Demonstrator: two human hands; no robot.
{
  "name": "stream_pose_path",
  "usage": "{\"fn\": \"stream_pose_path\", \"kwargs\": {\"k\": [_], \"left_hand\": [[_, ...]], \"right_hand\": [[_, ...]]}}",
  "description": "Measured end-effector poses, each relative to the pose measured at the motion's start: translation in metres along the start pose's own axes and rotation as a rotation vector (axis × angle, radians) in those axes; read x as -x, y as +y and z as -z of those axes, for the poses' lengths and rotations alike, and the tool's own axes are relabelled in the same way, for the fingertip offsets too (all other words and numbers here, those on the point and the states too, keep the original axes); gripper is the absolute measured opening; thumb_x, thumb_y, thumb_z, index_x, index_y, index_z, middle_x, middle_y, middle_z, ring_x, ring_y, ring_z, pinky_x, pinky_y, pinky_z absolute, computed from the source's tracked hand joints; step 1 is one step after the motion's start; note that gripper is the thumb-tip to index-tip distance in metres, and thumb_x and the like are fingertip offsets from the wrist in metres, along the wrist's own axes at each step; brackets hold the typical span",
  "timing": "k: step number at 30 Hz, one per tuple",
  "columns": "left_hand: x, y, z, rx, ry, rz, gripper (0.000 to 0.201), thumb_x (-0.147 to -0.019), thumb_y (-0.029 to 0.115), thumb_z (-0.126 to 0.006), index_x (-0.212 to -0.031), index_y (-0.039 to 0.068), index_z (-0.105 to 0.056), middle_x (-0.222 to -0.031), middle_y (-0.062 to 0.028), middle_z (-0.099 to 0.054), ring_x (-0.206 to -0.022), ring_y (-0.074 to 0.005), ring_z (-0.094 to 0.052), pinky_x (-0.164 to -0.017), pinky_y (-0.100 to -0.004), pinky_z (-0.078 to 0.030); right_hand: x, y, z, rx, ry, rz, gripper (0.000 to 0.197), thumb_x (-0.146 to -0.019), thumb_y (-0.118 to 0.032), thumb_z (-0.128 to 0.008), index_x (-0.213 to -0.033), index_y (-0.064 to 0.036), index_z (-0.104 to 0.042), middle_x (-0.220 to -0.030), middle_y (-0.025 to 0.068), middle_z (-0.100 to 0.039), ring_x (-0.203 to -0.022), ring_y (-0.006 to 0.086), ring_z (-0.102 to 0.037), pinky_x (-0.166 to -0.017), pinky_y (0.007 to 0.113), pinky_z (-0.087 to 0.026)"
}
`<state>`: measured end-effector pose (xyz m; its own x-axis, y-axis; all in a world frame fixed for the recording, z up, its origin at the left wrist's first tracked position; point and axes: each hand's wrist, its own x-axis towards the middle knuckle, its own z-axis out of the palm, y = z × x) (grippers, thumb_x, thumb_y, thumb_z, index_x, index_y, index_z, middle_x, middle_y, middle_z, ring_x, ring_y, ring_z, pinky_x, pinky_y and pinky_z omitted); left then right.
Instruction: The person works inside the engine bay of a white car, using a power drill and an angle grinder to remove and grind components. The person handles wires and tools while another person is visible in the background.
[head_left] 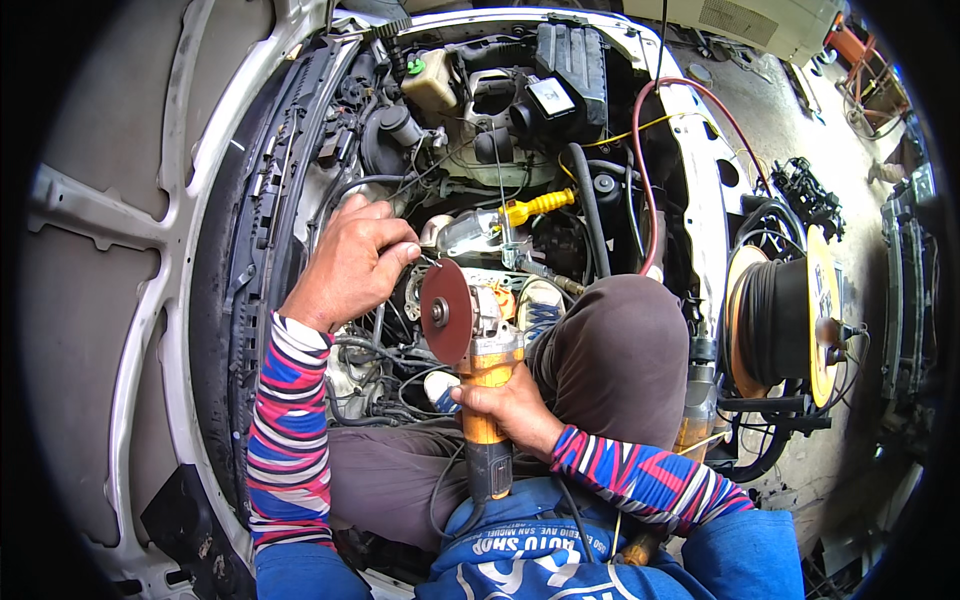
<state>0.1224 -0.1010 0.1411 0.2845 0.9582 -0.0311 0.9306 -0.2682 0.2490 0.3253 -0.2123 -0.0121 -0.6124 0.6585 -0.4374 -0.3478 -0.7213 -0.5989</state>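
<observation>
Your left hand [352, 255], at ten o'clock in the head view, has its fingers bent and the thumb tip close to the forefinger, just beyond the top edge of the disc; you cannot be told from here whether it pinches something small. Your right hand [520, 408], toward half past five, is wrapped around the yellow body of an angle grinder [487, 372], thumb laid across the front. The grinder stands nearly upright from the centre down to six o'clock, its metal head uppermost and its dark end near your blue shirt [530, 540]. A reddish-brown disc [455, 315] on the head faces toward nine o'clock, with your left hand above it. Around you lies an engine bay: a work lamp with a yellow handle [540, 206] rests at one o'clock, and a pale reservoir with a green cap [430, 84] sits between eleven and twelve. A red hose [645, 170] curves over the bay's edge at two. Your bent knee [625, 350] rises at four. A reel of dark cable [770, 320] stands at three, outside the bay, and a white-framed panel [145, 370] spans eight to ten.
</observation>
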Motion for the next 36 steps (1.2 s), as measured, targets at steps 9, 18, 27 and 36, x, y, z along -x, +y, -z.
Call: {"fn": "stream_pose_path", "kwargs": {"k": [9, 18, 27, 36], "left_hand": [[0.003, -0.001, -0.004, 0.085, 0.039, -0.001, 0.010, -0.087, 0.011, -0.068, -0.088, 0.001, -0.072, -0.083, -0.0099, -0.058, -0.088, -0.0286, -0.052, -0.082, -0.0395, -0.043], [0.007, -0.008, -0.009, 0.125, 0.061, 0.009, 0.010, -0.088, 0.012, -0.070, -0.091, 0.003, -0.073, -0.082, -0.0088, -0.057, -0.088, -0.0266, -0.052, -0.082, -0.0379, -0.043], [0.012, -0.013, 0.007, 0.288, 0.031, 0.054, 0.016, -0.093, 0.016, -0.067, -0.090, 0.001, -0.073, -0.081, -0.0084, -0.063, -0.086, -0.0237, -0.057, -0.086, -0.0373, -0.044], [0.013, -0.014, 0.020, 0.336, 0.006, 0.120, 0.022, -0.095, 0.019, -0.065, -0.096, -0.001, -0.074, -0.085, -0.0093, -0.069, -0.088, -0.0208, -0.061, -0.083, -0.0355, -0.048]], "right_hand": [[0.000, 0.000, 0.001, 0.016, -0.012, 0.019, 0.050, -0.081, -0.012, -0.082, -0.123, -0.0045, -0.056, -0.105, 0.0050, -0.064, -0.089, 0.0162, -0.066, -0.078, 0.034, -0.058], [0.001, -0.003, -0.001, 0.003, -0.022, 0.006, 0.049, -0.081, -0.012, -0.083, -0.121, -0.0044, -0.056, -0.103, 0.0047, -0.065, -0.087, 0.0156, -0.065, -0.077, 0.034, -0.057], [0.001, -0.006, 0.000, -0.038, -0.043, -0.045, 0.044, -0.082, -0.012, -0.081, -0.118, -0.0044, -0.056, -0.097, 0.0049, -0.065, -0.080, 0.0169, -0.067, -0.070, 0.034, -0.059], [0.000, -0.004, 0.002, -0.055, -0.071, -0.071, 0.046, -0.085, -0.009, -0.077, -0.123, -0.0054, -0.051, -0.095, 0.0059, -0.064, -0.077, 0.0205, -0.069, -0.069, 0.038, -0.062]]}}
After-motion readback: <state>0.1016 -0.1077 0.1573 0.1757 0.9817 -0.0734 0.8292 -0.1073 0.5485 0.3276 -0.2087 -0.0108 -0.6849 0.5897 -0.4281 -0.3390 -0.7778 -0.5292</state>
